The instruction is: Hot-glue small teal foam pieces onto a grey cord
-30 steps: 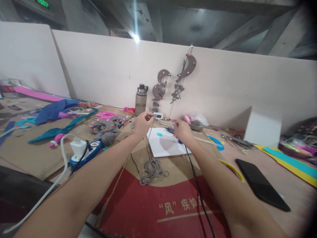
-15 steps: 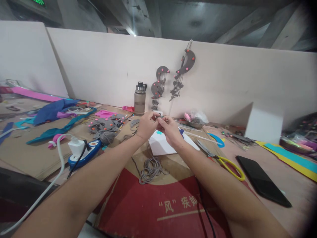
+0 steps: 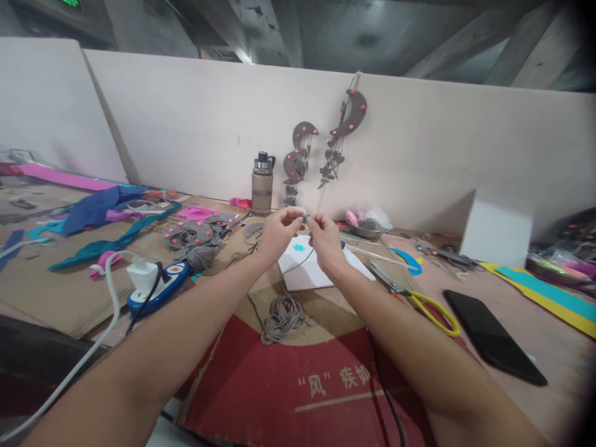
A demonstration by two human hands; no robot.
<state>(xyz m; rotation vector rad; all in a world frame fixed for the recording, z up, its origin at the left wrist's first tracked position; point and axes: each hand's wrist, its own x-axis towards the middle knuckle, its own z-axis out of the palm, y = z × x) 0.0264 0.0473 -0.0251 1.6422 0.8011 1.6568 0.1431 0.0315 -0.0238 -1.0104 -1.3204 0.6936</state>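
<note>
My left hand (image 3: 278, 231) and my right hand (image 3: 322, 238) meet above a white foam sheet (image 3: 310, 273), fingertips pinching a small grey piece (image 3: 305, 217) with a thin grey cord hanging from it. The cord sags below my hands toward a loose coil of grey cord (image 3: 282, 313) on the cardboard. A small teal star (image 3: 298, 248) lies on the white sheet. Both hands are closed on the piece and cord.
Yellow-handled scissors (image 3: 419, 299) and a black phone (image 3: 493, 338) lie right of my arm. A water bottle (image 3: 262, 185) stands by the partition; grey moon hangings (image 3: 347, 121) are pinned above it. A blue power strip with white charger (image 3: 156, 280) and felt scraps (image 3: 102, 211) lie left.
My right hand came in from the right to meet my left hand; both now pinch the small grey piece, slightly higher. The scissors came into view as my arm moved.
</note>
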